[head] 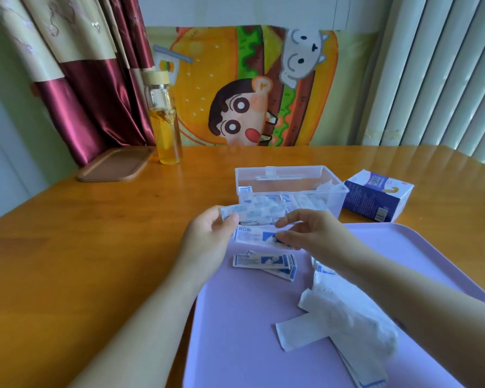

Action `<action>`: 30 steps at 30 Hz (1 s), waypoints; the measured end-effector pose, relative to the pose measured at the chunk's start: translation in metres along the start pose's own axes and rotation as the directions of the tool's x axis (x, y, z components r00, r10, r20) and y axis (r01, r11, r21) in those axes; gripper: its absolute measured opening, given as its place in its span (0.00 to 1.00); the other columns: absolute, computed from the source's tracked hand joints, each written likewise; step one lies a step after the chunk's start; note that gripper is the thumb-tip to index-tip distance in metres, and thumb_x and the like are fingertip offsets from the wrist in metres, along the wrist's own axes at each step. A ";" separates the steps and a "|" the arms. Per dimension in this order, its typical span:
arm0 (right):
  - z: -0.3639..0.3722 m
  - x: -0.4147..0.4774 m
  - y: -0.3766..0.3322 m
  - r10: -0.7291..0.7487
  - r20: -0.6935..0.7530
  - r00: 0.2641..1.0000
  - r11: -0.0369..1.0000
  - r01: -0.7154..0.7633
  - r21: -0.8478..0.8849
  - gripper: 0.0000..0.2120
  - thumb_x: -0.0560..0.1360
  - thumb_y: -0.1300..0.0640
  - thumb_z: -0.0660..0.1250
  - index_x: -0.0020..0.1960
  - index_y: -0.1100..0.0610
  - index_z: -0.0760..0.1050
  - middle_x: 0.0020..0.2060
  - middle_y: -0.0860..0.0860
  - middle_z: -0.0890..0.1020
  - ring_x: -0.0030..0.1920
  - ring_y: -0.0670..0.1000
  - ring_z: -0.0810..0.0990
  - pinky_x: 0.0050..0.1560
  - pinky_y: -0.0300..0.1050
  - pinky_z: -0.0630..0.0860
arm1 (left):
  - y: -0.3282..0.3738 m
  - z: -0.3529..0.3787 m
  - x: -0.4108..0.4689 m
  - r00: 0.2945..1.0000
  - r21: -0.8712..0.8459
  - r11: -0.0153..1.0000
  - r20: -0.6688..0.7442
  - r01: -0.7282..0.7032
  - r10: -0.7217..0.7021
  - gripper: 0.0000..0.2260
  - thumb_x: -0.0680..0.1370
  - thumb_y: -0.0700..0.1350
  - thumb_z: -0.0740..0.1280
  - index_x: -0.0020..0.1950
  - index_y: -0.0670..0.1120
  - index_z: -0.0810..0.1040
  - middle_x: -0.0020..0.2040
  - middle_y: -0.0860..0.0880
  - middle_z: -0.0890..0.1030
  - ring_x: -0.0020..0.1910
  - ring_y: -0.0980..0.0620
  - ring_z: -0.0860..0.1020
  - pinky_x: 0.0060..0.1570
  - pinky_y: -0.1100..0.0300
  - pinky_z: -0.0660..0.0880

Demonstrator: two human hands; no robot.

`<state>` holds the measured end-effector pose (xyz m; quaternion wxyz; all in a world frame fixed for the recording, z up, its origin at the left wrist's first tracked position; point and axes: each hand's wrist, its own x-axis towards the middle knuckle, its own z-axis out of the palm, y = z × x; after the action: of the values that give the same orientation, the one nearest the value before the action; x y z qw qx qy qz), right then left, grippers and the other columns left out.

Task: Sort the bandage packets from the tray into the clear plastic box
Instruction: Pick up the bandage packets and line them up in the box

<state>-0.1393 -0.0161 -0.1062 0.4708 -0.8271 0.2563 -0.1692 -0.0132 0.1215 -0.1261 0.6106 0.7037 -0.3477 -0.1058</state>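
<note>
- Bandage packet (256, 237) is held above the purple tray's (403, 247) far edge, just before the clear plastic box (331, 175)
- left hand (207, 233) pinches its left end
- right hand (317, 233) pinches its right end
- more packets (263, 263) lie on the tray

Probably a home: wooden table (95, 219), satin curtains (95, 107), cartoon cloth (249, 88), glass bottle (164, 119).
</note>
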 end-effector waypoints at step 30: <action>-0.026 -0.048 -0.011 0.124 0.482 0.867 0.591 0.326 -0.738 0.24 0.64 0.39 0.73 0.56 0.43 0.71 0.47 0.38 0.73 0.48 0.42 0.72 0.49 0.39 0.71 | 0.016 0.006 -0.006 0.889 -0.691 0.565 0.290 0.451 -0.356 0.18 0.78 0.34 0.55 0.30 0.44 0.69 0.33 0.48 0.75 0.36 0.51 0.81 0.36 0.55 0.82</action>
<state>-0.1888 -0.0019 -0.0851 0.0862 -0.9765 0.1284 0.1500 -0.0273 0.1202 -0.1147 0.7803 0.4462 -0.1389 -0.4156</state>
